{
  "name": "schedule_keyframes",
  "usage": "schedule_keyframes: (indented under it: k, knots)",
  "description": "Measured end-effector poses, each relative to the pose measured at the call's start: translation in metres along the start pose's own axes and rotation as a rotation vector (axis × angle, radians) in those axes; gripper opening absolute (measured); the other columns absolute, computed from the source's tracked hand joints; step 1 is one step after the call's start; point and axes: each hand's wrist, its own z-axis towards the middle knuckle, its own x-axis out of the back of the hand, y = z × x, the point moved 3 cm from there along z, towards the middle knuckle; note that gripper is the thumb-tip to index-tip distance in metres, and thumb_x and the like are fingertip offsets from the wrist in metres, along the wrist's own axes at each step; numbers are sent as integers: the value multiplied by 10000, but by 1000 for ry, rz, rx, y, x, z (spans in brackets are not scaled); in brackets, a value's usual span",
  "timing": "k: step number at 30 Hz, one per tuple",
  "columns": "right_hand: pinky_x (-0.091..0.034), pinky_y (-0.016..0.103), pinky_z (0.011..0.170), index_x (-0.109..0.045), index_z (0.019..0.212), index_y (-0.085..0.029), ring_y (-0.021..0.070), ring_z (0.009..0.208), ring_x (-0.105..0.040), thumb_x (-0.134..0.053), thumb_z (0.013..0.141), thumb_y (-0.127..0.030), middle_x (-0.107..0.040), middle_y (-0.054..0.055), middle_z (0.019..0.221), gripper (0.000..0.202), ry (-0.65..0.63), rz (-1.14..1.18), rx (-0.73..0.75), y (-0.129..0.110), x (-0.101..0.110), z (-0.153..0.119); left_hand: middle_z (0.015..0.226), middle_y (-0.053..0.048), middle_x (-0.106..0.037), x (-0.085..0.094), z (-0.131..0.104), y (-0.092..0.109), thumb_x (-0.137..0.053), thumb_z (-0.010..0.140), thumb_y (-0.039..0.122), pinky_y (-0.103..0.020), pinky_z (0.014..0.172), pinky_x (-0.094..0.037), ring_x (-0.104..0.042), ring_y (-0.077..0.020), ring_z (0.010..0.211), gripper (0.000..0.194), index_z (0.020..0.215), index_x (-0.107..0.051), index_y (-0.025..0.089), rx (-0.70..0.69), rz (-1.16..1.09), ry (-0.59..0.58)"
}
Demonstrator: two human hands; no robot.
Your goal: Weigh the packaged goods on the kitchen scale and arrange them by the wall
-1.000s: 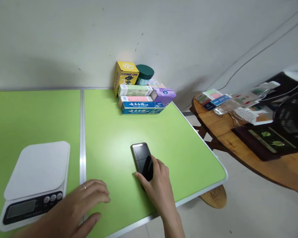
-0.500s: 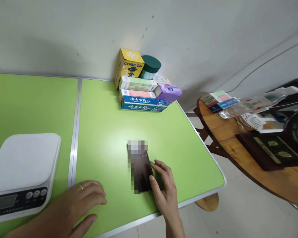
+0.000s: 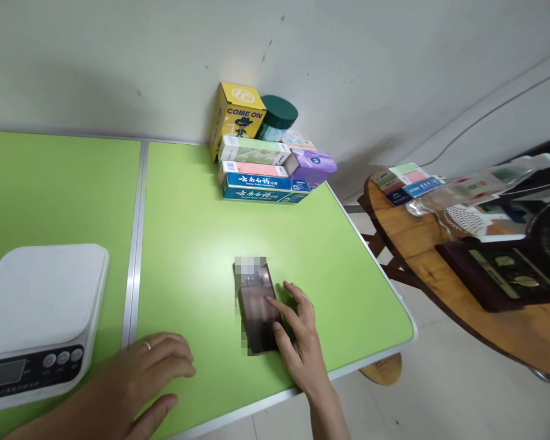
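Note:
A dark smartphone lies flat on the green table, its upper and left edges blurred by pixel blocks. At its right side is my right hand, open, with the index finger stretched over the screen and the thumb at the phone's lower right edge. Whether the fingertip touches the glass I cannot tell. My left hand rests empty near the table's front, fingers apart and slightly curled, a ring on one finger. Left of it sits a white kitchen scale with a dark display and several buttons.
Toothpaste boxes, a yellow box, a purple box and a green-lidded jar stand against the wall. A metal seam crosses the table. To the right, a wooden table carries more boxes and a clear plastic bottle.
My right index finger has moved from the phone's right edge to over its screen. My left hand and the phone have stayed nearly in place; the view has shifted slightly.

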Motion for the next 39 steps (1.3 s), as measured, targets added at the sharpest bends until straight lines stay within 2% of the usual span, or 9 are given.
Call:
schedule_keyframes:
  k: [4,7,13,17,22,28,32,36,39]
  knots:
    - [-338,626,1060,-584,1226,-288,326,1354,-332,-441,906,-189,-385,90,1437,365,77,50,21,1,5,-5,1138,6,-697,-1,-2,0,-537,803,134,-197,921,-519,-638,-169,1093,390,1149,-591,307,31,-30,16]
    - [-364,623,1041,-623,1168,-299,325,1332,-369,-444,892,-155,-420,78,1411,358,113,75,36,1,9,-8,1134,0,-700,-2,-2,0,-549,808,148,-205,920,-523,-641,-177,1088,377,1144,-607,310,42,-50,-6]
    - [-361,622,1039,-661,1090,-334,315,1332,-363,-476,838,-79,-410,33,1428,403,100,80,114,-4,13,-13,1151,-4,-697,-1,0,1,-544,812,145,-205,919,-526,-638,-177,1097,381,1155,-604,300,35,-43,-15]
    - [-351,624,1047,-680,1053,-317,324,1324,-370,-496,797,-60,-417,24,1430,407,84,78,180,-9,13,-17,1178,-7,-690,-3,1,1,-547,815,150,-210,928,-522,-636,-179,1105,379,1160,-595,299,31,-24,-36]
    - [-356,619,1042,-673,1072,-312,328,1322,-367,-501,784,-47,-426,32,1417,428,39,78,201,-14,12,-22,1167,-10,-689,-5,2,1,-518,816,140,-211,932,-518,-630,-173,1113,384,1164,-581,288,25,6,-32]
    - [-461,526,972,-635,1119,-319,285,1257,-458,-460,867,-70,-466,59,1364,395,133,110,55,-6,13,-26,1127,-3,-694,-3,4,3,-539,801,128,-190,925,-513,-631,-161,1102,377,1142,-589,282,14,17,-52]
    - [-508,500,931,-553,1249,-276,291,1220,-512,-492,912,-193,-521,109,1303,353,160,43,-100,-6,7,-28,1124,7,-693,-2,4,3,-536,784,97,-180,923,-506,-630,-149,1093,397,1134,-587,277,11,25,-48]
    - [-476,559,978,-323,1443,-238,351,1306,-442,-597,869,-345,-436,165,1415,645,101,-63,-188,-19,-7,-29,1101,15,-688,-5,2,5,-504,777,83,-172,924,-497,-620,-132,1096,403,1125,-571,274,5,40,8]
    - [-490,547,974,-228,1482,-233,372,1364,-368,-638,838,-369,-332,181,1490,775,75,-127,-200,-32,-19,-29,1090,8,-685,-7,1,5,-493,779,83,-174,917,-500,-620,-129,1089,392,1119,-562,266,-8,44,10]
